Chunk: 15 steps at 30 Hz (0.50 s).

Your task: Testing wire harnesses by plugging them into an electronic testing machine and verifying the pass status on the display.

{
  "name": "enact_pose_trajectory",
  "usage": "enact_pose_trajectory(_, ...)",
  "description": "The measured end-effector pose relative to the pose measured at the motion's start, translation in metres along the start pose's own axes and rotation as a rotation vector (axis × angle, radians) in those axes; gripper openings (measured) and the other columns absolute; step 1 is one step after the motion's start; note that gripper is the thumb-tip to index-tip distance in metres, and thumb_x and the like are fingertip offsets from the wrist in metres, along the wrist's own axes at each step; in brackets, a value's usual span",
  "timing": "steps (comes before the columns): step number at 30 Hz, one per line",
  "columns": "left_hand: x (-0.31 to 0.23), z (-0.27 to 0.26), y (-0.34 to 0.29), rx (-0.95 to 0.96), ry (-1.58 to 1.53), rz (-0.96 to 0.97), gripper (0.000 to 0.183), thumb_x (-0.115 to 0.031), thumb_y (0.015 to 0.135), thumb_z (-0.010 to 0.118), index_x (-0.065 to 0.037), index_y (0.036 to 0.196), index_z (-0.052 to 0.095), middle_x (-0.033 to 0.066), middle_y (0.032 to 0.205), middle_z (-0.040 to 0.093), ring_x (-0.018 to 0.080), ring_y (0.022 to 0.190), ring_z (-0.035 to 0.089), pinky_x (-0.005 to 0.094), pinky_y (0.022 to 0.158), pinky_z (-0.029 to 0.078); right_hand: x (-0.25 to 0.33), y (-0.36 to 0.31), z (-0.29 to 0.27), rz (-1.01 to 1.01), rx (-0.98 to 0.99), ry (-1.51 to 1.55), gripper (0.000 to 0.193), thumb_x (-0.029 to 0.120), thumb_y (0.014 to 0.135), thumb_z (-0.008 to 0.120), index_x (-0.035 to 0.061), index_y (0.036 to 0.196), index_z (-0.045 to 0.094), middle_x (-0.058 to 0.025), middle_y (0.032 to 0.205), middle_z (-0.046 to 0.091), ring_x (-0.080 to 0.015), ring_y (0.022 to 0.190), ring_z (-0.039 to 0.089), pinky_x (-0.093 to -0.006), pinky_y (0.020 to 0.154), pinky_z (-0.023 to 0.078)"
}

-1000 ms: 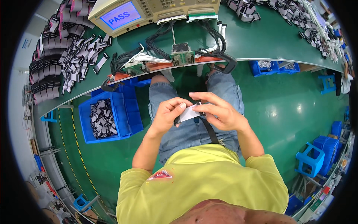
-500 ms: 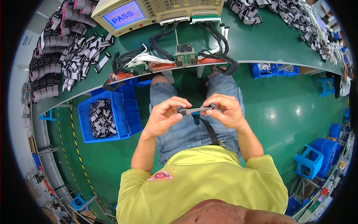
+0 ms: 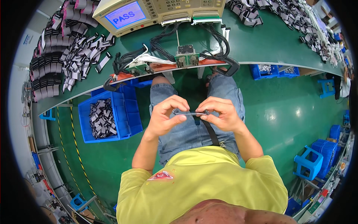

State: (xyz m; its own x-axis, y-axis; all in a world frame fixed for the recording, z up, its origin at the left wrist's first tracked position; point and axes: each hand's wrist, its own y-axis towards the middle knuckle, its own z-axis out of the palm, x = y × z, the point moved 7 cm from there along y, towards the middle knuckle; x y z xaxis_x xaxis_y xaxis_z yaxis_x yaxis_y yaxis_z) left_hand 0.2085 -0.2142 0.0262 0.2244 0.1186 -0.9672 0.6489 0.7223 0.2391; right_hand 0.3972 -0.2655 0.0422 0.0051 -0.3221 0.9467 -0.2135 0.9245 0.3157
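Note:
A short grey flat ribbon cable (image 3: pixel 191 113) with a black connector at each end is held over my lap. My left hand (image 3: pixel 165 116) pinches its left connector between thumb and fingers. At the other end, my right hand (image 3: pixel 222 115) grips the right connector the same way. The cable lies nearly level, seen almost edge-on, so its flat face hardly shows. Ahead of both hands, at the bench's front edge, stands a small test fixture (image 3: pixel 187 56) with a green board, wired to a beige tester (image 3: pixel 156 13) with a lit blue-white screen.
Loose ribbon cables (image 3: pixel 84 56) are heaped on the green bench (image 3: pixel 257 44) at left, beside stacked rows of them. A blue bin (image 3: pixel 121 112) of cables stands left of my knees. Black clamps (image 3: pixel 232 67) jut from the bench edge. Blue stools (image 3: pixel 308 162) are at right.
The ribbon cable has turned from showing some of its grey face to nearly edge-on. My right hand has shifted slightly left and down; both hands still hold the connectors.

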Motion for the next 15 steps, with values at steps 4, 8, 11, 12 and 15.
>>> enact_pose_trajectory(4,0.005,-0.008,-0.003,-0.024,-0.148,-0.046,0.032,-0.007,0.091,0.081,0.000,0.120,0.069,0.0137,0.123,0.066,0.0214,0.108,0.065,0.0356,0.096,0.052,0.004,0.000,-0.007,-0.131,-0.024,-0.126,0.027,-0.013,0.079,0.076,0.0000,0.103,0.075,-0.0146,0.103,0.074,-0.0242,0.092,0.074,-0.0320,0.075,0.059)
enact_pose_trajectory(8,0.007,-0.006,-0.007,0.068,-0.037,-0.025,0.036,-0.002,0.089,0.081,0.001,0.123,0.070,0.0141,0.125,0.066,0.0223,0.114,0.064,0.0355,0.097,0.051,0.005,0.000,-0.011,-0.157,-0.022,-0.153,0.034,-0.019,0.075,0.070,0.0020,0.101,0.076,-0.0148,0.106,0.074,-0.0253,0.093,0.073,-0.0328,0.075,0.059)
enact_pose_trajectory(11,0.005,-0.005,-0.006,0.058,-0.061,-0.014,0.037,0.000,0.088,0.082,0.001,0.122,0.070,0.0135,0.127,0.065,0.0214,0.114,0.063,0.0350,0.097,0.051,0.008,0.000,-0.011,-0.164,-0.021,-0.172,0.038,-0.021,0.074,0.069,0.0028,0.102,0.077,-0.0149,0.108,0.074,-0.0259,0.095,0.073,-0.0332,0.075,0.059)
enact_pose_trajectory(12,0.004,-0.005,-0.005,0.040,-0.094,-0.014,0.038,0.002,0.087,0.082,0.002,0.122,0.070,0.0132,0.128,0.065,0.0209,0.114,0.063,0.0350,0.097,0.051,0.009,0.000,-0.011,-0.164,-0.021,-0.174,0.038,-0.021,0.074,0.069,0.0028,0.102,0.077,-0.0149,0.108,0.074,-0.0259,0.095,0.073,-0.0332,0.075,0.059)
enact_pose_trajectory(15,0.002,-0.001,-0.004,0.000,-0.191,-0.121,0.038,0.005,0.085,0.082,0.002,0.122,0.070,0.0122,0.128,0.064,0.0196,0.110,0.064,0.0333,0.094,0.053,0.010,0.001,-0.013,-0.182,-0.027,-0.192,0.038,-0.021,0.073,0.068,0.0034,0.101,0.076,-0.0152,0.110,0.074,-0.0268,0.097,0.072,-0.0343,0.076,0.059)
